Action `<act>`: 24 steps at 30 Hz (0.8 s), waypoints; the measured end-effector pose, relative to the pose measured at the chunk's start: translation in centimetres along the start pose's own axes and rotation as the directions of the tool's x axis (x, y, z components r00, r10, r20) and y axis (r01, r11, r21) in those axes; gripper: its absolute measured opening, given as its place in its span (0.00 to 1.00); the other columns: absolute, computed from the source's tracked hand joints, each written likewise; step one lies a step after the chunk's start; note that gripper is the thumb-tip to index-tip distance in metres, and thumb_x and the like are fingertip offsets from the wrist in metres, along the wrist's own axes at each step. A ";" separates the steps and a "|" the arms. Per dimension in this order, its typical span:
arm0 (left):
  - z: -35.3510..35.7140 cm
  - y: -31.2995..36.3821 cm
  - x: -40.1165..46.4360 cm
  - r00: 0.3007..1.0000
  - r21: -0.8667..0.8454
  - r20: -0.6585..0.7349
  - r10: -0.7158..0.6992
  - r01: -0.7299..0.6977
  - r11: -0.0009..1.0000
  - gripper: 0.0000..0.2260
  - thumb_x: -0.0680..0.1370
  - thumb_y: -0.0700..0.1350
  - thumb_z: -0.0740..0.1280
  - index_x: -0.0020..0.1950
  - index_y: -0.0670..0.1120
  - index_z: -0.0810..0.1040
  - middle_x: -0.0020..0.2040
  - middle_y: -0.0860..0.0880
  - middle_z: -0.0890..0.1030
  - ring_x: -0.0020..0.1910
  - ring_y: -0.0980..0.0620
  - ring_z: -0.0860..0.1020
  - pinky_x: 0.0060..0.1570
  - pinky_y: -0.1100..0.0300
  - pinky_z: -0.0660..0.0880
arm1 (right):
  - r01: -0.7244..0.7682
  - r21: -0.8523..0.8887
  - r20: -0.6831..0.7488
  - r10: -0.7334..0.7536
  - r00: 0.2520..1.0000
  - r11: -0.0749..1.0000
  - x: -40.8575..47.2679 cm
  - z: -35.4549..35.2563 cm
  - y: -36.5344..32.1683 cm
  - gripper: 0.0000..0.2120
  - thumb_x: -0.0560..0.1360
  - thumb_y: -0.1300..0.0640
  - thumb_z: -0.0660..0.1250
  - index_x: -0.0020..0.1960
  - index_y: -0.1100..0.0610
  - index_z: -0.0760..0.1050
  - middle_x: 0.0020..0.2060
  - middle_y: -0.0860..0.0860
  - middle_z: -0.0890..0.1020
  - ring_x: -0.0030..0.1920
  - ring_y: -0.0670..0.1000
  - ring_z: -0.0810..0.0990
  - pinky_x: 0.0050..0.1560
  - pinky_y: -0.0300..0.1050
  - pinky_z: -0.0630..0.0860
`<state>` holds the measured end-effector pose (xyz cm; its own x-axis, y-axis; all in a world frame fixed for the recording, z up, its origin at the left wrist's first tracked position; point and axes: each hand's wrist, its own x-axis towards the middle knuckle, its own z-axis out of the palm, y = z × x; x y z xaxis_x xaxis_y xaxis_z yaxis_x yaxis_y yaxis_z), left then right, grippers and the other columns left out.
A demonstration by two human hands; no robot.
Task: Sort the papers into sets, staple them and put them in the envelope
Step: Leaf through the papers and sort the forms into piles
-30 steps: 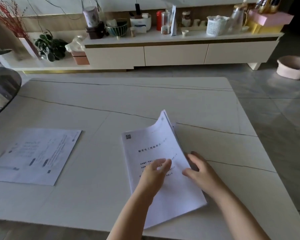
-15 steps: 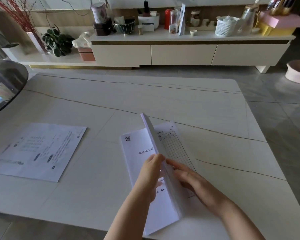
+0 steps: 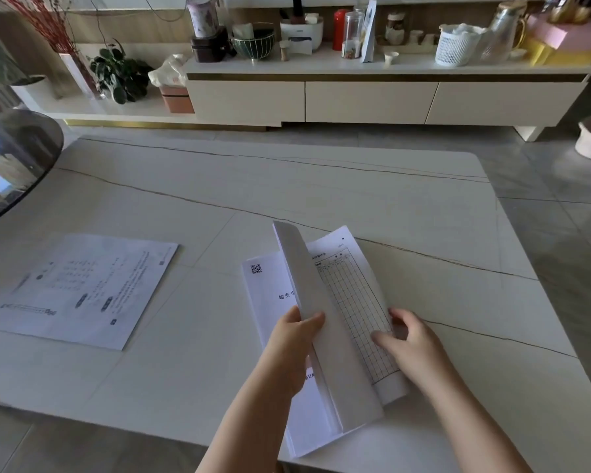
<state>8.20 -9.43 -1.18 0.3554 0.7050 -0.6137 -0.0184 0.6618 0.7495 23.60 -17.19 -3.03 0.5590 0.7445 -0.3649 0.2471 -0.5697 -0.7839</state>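
The stack of papers [image 3: 270,302] lies on the table toward 5 o'clock. The left hand [image 3: 292,339] pinches a lifted bundle of sheets [image 3: 316,322], thumb on its near face, holding it on edge. The right hand [image 3: 406,339] rests with curled fingers on the gridded page [image 3: 355,302] exposed underneath, pressing it flat. Half a second ago the bundle stood steeper and hid more of the grid; now it leans further toward 9 o'clock and the right hand has slid toward 3 o'clock. The sheets are thin white printed paper, the cover bearing a QR code. At 9 o'clock, well apart, a second printed set [image 3: 79,288] lies flat. The table [image 3: 355,186] is pale veined stone with rounded corners.
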 end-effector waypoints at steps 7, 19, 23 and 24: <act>-1.1 0.6 -0.8 0.997 -0.031 0.034 0.065 -0.064 0.997 0.08 0.80 0.34 0.60 0.55 0.40 0.77 0.45 0.44 0.84 0.42 0.47 0.82 0.47 0.50 0.80 | 0.059 0.081 0.060 -0.064 0.996 0.995 -0.1 -1.1 -0.7 0.16 0.75 0.57 0.68 0.35 0.65 0.68 0.26 0.49 0.66 0.29 0.48 0.63 0.34 0.43 0.58; -0.7 0.4 -2.8 0.913 0.343 -0.127 0.387 -0.325 0.881 0.34 0.77 0.34 0.62 0.72 0.67 0.57 0.56 0.56 0.77 0.52 0.52 0.79 0.50 0.53 0.78 | 0.037 0.377 0.157 -0.103 0.982 0.925 -2.4 -0.3 -2.7 0.19 0.64 0.47 0.74 0.50 0.56 0.80 0.43 0.50 0.86 0.47 0.52 0.84 0.53 0.51 0.79; 0.0 0.2 -2.7 0.915 0.371 -0.162 0.369 -0.290 0.882 0.18 0.78 0.36 0.63 0.56 0.60 0.77 0.57 0.53 0.80 0.54 0.53 0.79 0.59 0.51 0.76 | -0.019 0.445 0.194 -0.075 0.978 0.895 -2.5 -0.2 -2.8 0.16 0.71 0.47 0.72 0.55 0.54 0.77 0.55 0.47 0.82 0.57 0.47 0.79 0.66 0.50 0.71; 0.1 0.2 -2.8 0.914 0.355 -0.168 0.370 -0.294 0.887 0.14 0.78 0.38 0.64 0.53 0.58 0.78 0.56 0.53 0.81 0.53 0.55 0.80 0.58 0.55 0.76 | -0.058 0.459 0.191 -0.034 0.981 0.887 -2.6 -0.4 -2.9 0.14 0.72 0.49 0.71 0.54 0.54 0.77 0.55 0.49 0.81 0.58 0.49 0.78 0.67 0.50 0.70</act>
<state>7.29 -11.30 0.78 0.1613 0.9317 -0.3254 0.2112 0.2895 0.9336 21.72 -17.59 0.36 0.3890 0.8162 -0.4271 -0.1765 -0.3890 -0.9042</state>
